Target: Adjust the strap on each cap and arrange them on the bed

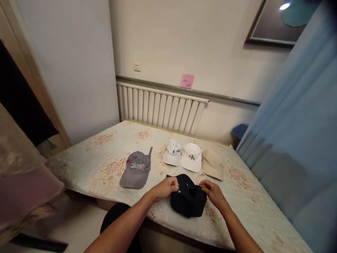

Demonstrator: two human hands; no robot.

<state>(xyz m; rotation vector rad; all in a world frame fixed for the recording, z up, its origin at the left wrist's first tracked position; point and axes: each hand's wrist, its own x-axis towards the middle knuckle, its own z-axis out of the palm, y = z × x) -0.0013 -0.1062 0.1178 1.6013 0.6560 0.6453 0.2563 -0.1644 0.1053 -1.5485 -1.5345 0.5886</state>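
A dark navy, nearly black baseball cap (188, 202) lies near the bed's front edge between my two hands. My left hand (166, 188) is closed on the cap's left side, close to a small shiny spot. On the right side, my right hand (212, 192) pinches the cap's edge between thumb and fingers. Farther left rests a grey cap (136, 168) with white lettering, its strap sticking out at the back. Just beyond the dark cap, a white cap (172, 153) with a small logo, a white cap with black letters (191, 158) and a beige cap (212, 164) stand side by side.
The caps are on a bed with a floral cover (89, 158). Behind it are a white radiator (160, 105) and a wall with a pink note (187, 81). A light blue curtain (295, 123) hangs along the right. Fabric (23, 186) hangs at the left.
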